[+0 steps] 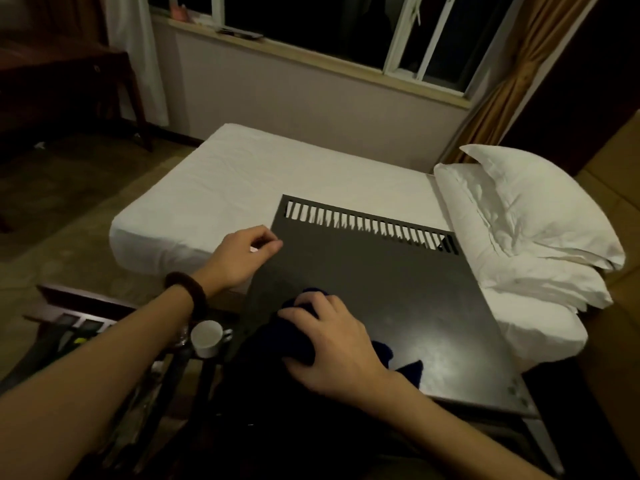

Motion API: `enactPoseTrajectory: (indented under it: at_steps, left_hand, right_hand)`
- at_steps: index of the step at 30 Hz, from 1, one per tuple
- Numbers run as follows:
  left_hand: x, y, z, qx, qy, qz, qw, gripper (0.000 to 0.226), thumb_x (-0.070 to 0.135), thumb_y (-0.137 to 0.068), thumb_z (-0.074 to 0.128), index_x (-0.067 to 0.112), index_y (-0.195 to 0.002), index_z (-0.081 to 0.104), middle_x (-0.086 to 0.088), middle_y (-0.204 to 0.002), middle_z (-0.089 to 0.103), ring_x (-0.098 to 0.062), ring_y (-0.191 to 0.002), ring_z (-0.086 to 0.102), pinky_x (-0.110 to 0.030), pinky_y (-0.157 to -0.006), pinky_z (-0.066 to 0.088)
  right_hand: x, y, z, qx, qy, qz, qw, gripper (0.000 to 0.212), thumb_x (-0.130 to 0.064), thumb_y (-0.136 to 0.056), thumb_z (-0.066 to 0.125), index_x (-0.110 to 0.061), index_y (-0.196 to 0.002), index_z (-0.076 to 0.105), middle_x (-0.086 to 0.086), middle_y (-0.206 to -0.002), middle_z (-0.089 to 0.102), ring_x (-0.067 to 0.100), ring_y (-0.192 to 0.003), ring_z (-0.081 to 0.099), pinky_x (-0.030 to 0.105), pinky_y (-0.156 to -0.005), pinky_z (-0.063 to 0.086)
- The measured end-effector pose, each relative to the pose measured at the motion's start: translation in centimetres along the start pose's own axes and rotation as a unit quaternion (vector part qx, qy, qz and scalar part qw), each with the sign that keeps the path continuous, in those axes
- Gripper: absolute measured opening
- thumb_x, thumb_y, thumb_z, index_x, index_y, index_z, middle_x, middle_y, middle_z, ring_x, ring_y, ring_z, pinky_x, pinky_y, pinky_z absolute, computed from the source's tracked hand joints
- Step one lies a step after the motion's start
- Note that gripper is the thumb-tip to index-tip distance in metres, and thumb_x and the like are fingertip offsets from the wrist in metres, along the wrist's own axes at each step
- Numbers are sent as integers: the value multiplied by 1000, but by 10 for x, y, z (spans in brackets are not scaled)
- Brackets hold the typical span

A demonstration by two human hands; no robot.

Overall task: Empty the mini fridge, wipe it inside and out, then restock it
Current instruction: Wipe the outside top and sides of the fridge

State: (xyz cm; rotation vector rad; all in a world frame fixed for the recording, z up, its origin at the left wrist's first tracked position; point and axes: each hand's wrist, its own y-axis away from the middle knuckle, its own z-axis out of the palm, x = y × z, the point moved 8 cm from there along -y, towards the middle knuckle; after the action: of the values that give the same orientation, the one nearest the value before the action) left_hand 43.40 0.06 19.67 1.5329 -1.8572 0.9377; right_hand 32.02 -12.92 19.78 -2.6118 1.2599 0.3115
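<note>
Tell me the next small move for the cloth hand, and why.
Probably slide the right hand and its cloth forward toward the vent slots. The cloth sits at the near part of the fridge top, the far part lies bare, and the left hand steadies the edge.
</note>
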Motion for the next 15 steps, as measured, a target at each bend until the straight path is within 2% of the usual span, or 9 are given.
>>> enactPoseTrajectory:
  at_steps: [2,4,6,8,9,10,11,13,15]
  left_hand:
    - [-15,18,-21,-20,158,-54,986,18,25,-97,43,16,-91,57,2,-91,63,-14,-89,59,-31,-83,44]
    - [-22,41,-34,-78,316,-85,942,28,44,-93,44,19,-97,57,0,-100,64,-19,-96,60,-34,-86,47]
    - [-18,65,-47,-134,458,-82,875,63,66,-65,66,23,-110,57,-3,-110,67,-20,-102,63,-34,-86,52]
    - [-14,79,-60,-154,575,-68,801,93,63,-41,82,22,-118,53,0,-110,68,-16,-101,65,-29,-77,56]
    - [-17,81,-66,-141,591,-68,791,99,59,-36,85,21,-121,50,1,-109,69,-15,-100,65,-26,-73,55]
    - [-22,82,-72,-114,579,-71,804,101,53,-38,87,21,-125,47,2,-109,68,-15,-100,65,-25,-72,55]
    - [-26,82,-78,-80,544,-69,832,97,47,-45,87,22,-128,44,3,-110,66,-15,-102,64,-26,-74,55]
    - [-43,85,-94,20,457,-61,887,70,30,-64,78,22,-126,46,5,-110,63,-10,-101,62,-26,-81,54]
    - [-62,92,-103,72,452,-68,887,41,15,-75,68,26,-112,54,8,-103,64,-4,-92,64,-22,-77,54]
  right_hand:
    - [-17,-21,-3,93,-92,37,991,52,-47,-76,63,-30,-122,47,-6,-123,44,16,-112,46,36,-89,47]
    - [-31,-44,-14,198,-196,76,957,47,-44,-73,65,-24,-114,52,-4,-114,51,10,-104,52,28,-89,45]
    - [-43,-66,-25,273,-295,116,908,41,-36,-72,68,-24,-108,52,-1,-109,55,9,-100,54,23,-87,44]
    - [-56,-88,-28,300,-395,158,854,34,-34,-76,68,-32,-103,48,-1,-109,57,10,-101,56,29,-88,48]
    - [-62,-99,-26,301,-436,170,831,30,-32,-80,67,-33,-103,47,-1,-109,57,11,-102,57,33,-89,50]
    - [-70,-110,-23,289,-461,177,820,27,-29,-85,64,-30,-106,48,0,-111,57,13,-104,57,37,-90,50]
    - [-80,-121,-20,263,-467,178,825,25,-25,-90,59,-23,-112,48,4,-115,57,17,-108,57,40,-93,49]
    - [-98,-138,-9,175,-492,155,839,27,-24,-97,45,-12,-122,46,10,-125,53,21,-118,51,43,-101,43]
    - [-110,-143,1,71,-528,141,835,27,-24,-100,37,-18,-124,47,5,-127,52,18,-121,49,40,-103,42]
